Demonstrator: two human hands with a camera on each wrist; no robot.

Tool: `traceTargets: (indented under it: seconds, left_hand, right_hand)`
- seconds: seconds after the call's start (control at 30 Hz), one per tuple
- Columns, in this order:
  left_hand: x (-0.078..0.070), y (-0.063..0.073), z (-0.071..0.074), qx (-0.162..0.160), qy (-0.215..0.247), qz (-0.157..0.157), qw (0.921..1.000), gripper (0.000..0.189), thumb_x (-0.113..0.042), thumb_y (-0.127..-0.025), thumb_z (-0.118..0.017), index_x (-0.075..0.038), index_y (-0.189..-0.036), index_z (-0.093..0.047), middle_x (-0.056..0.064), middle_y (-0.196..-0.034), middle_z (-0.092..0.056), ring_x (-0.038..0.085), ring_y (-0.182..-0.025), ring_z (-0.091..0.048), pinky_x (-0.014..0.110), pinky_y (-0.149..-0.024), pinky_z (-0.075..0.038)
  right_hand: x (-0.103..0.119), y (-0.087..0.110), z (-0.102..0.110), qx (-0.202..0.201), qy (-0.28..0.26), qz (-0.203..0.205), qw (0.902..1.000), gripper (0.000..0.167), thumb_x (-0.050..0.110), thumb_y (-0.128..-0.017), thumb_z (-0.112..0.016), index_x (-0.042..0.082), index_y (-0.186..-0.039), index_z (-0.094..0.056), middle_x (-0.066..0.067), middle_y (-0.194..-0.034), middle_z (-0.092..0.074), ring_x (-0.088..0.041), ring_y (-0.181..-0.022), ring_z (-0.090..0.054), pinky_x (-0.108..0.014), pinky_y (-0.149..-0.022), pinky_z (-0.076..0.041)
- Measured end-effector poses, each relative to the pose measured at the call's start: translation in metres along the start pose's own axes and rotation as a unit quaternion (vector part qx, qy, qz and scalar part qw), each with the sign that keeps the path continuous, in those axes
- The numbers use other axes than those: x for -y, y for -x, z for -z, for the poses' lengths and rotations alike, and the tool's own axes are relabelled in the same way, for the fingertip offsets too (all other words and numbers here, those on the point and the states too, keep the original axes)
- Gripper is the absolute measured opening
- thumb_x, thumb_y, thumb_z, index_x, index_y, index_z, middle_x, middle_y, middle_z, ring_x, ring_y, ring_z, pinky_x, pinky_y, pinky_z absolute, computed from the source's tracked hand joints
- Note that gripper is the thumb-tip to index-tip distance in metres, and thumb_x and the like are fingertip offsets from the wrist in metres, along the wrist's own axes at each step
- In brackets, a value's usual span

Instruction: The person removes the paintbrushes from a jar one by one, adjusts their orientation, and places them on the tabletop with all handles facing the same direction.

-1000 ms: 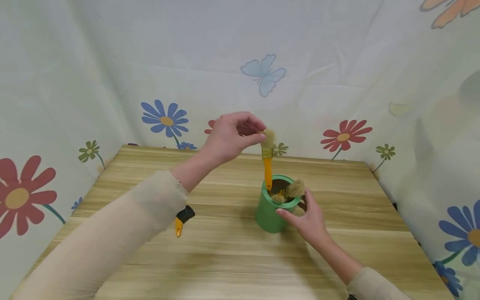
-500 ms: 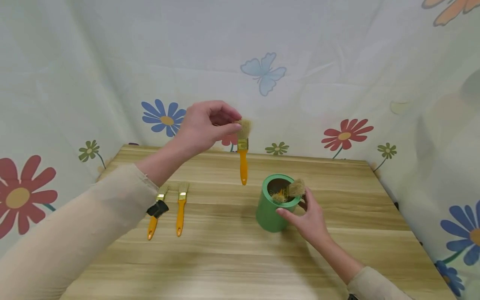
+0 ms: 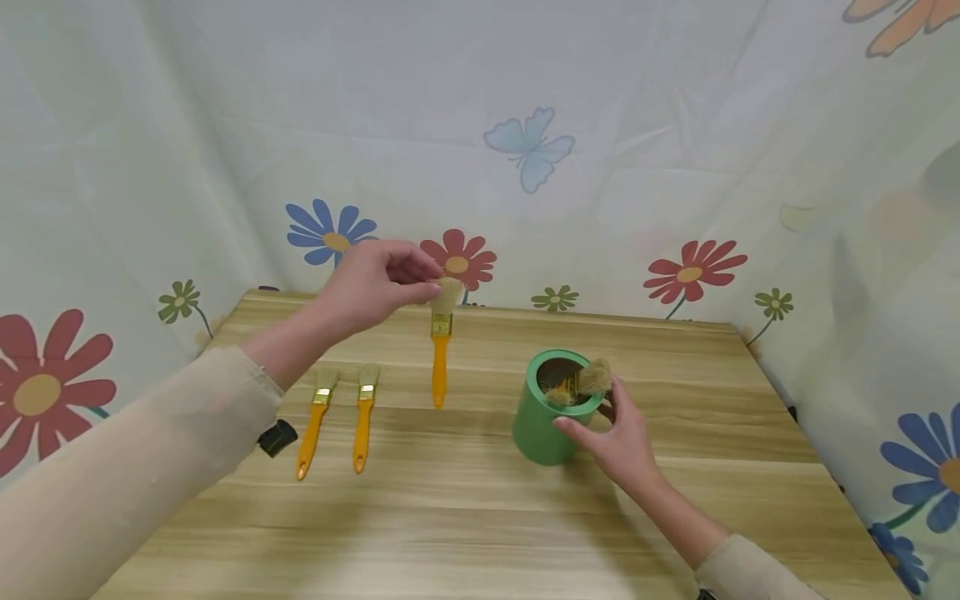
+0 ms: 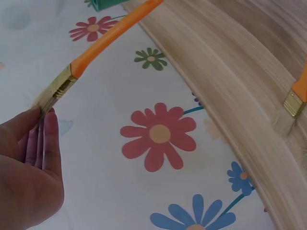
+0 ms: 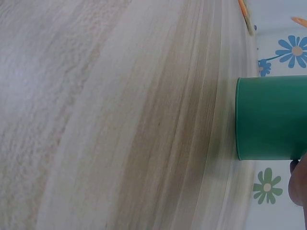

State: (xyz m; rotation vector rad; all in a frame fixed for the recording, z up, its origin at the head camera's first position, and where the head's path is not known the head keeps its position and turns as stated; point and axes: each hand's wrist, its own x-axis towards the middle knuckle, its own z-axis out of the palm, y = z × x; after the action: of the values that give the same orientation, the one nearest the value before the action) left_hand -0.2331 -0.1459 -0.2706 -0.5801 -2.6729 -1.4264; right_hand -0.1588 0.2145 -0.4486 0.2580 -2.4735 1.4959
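In the head view my left hand [image 3: 375,283] pinches a paintbrush [image 3: 440,358] by its pale bristles, between thumb and fingertips. Its orange handle hangs straight down over the table. The left wrist view shows the same paintbrush [image 4: 67,79] with its brass-coloured ferrule. My right hand [image 3: 618,433] holds the near right side of a green can [image 3: 543,433], thumb at the front near the rim. Inside the can lean other paintbrushes [image 3: 592,379], bristles up at the rim. The right wrist view shows the can's green wall [image 5: 271,117] and part of a finger.
Two more orange-handled paintbrushes lie side by side on the wooden table [image 3: 465,517]: the left brush [image 3: 313,429] slightly slanted, the right brush [image 3: 363,429] nearly straight. A flower-print cloth [image 3: 600,233] hangs behind and at both sides. A black strap [image 3: 277,437] shows at the left sleeve.
My left hand has carried the paintbrush out from over the can, leftward and then lower, near the two lying brushes, which the sleeve no longer covers. My right hand and the can stay put.
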Motion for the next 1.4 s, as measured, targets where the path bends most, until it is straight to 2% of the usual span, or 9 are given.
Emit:
traceTargets:
  seconds: [0.27, 0.43, 0.63, 0.77, 1.03, 1.17, 1.4]
  left_hand:
    - [0.036, 0.007, -0.002, 0.033, -0.016, 0.035, 0.9987, 0.023, -0.017, -0.097, -0.083, -0.008, -0.117, -0.077, 0.008, -0.106, -0.076, 0.022, -0.097, -0.073, 0.031, -0.089, -0.062]
    - [0.057, 0.012, -0.007, 0.048, -0.007, 0.058, 0.9971, 0.023, -0.015, -0.096, -0.083, -0.006, -0.116, -0.077, 0.009, -0.105, -0.076, 0.023, -0.094, -0.075, 0.035, -0.089, -0.063]
    - [0.081, 0.015, -0.013, 0.058, -0.008, 0.079, 0.9951, 0.021, -0.015, -0.097, -0.082, -0.007, -0.115, -0.077, 0.009, -0.102, -0.075, 0.022, -0.091, -0.076, 0.033, -0.086, -0.064]
    - [0.095, 0.016, -0.017, 0.06, 0.007, 0.09, 0.994, 0.023, -0.013, -0.097, -0.081, -0.004, -0.117, -0.076, 0.012, -0.104, -0.074, 0.025, -0.093, -0.076, 0.033, -0.086, -0.064]
    - [0.116, 0.015, -0.027, 0.048, 0.003, 0.088, 0.9949, 0.02, -0.01, -0.097, -0.081, -0.003, -0.115, -0.077, 0.011, -0.103, -0.075, 0.026, -0.092, -0.076, 0.043, -0.09, -0.064]
    - [0.126, 0.014, -0.03, 0.034, -0.029, 0.085, 0.9954, 0.017, -0.01, -0.096, -0.081, -0.005, -0.112, -0.078, 0.01, -0.102, -0.075, 0.024, -0.09, -0.075, 0.038, -0.086, -0.065]
    - [0.146, 0.012, -0.04, 0.023, -0.063, 0.106, 0.9921, 0.014, -0.011, -0.097, -0.08, -0.008, -0.111, -0.078, 0.008, -0.101, -0.075, 0.024, -0.088, -0.073, 0.035, -0.083, -0.064]
  right_hand:
    - [-0.002, 0.0, 0.0, -0.002, 0.002, 0.005, 1.0, 0.088, 0.02, -0.085, -0.094, 0.008, -0.157, -0.045, -0.012, -0.152, -0.056, -0.032, -0.143, -0.053, -0.051, -0.115, -0.048]
    - [-0.002, 0.0, -0.001, -0.004, 0.003, 0.005, 1.0, 0.087, 0.02, -0.085, -0.094, 0.008, -0.156, -0.045, -0.011, -0.151, -0.057, -0.032, -0.142, -0.054, -0.051, -0.115, -0.048]
    - [-0.002, 0.0, 0.0, -0.006, 0.0, 0.017, 0.9998, 0.082, 0.019, -0.085, -0.094, 0.008, -0.153, -0.049, -0.01, -0.147, -0.06, -0.028, -0.139, -0.055, -0.05, -0.114, -0.049]
    - [-0.002, 0.0, 0.0, -0.006, -0.003, 0.02, 0.9998, 0.082, 0.019, -0.085, -0.094, 0.008, -0.153, -0.049, -0.009, -0.148, -0.06, -0.026, -0.14, -0.055, -0.049, -0.114, -0.049]
    - [-0.001, 0.001, 0.001, -0.004, -0.006, 0.015, 0.9999, 0.083, 0.019, -0.085, -0.094, 0.008, -0.154, -0.049, -0.009, -0.148, -0.06, -0.027, -0.141, -0.054, -0.049, -0.114, -0.048]
    - [-0.001, 0.0, 0.001, -0.004, -0.004, 0.015, 0.9999, 0.082, 0.02, -0.085, -0.094, 0.008, -0.153, -0.049, -0.01, -0.147, -0.06, -0.029, -0.14, -0.055, -0.051, -0.114, -0.049]
    - [-0.002, 0.0, 0.002, -0.004, -0.005, 0.014, 0.9999, 0.082, 0.019, -0.084, -0.094, 0.007, -0.152, -0.049, -0.011, -0.147, -0.06, -0.03, -0.14, -0.055, -0.052, -0.114, -0.048]
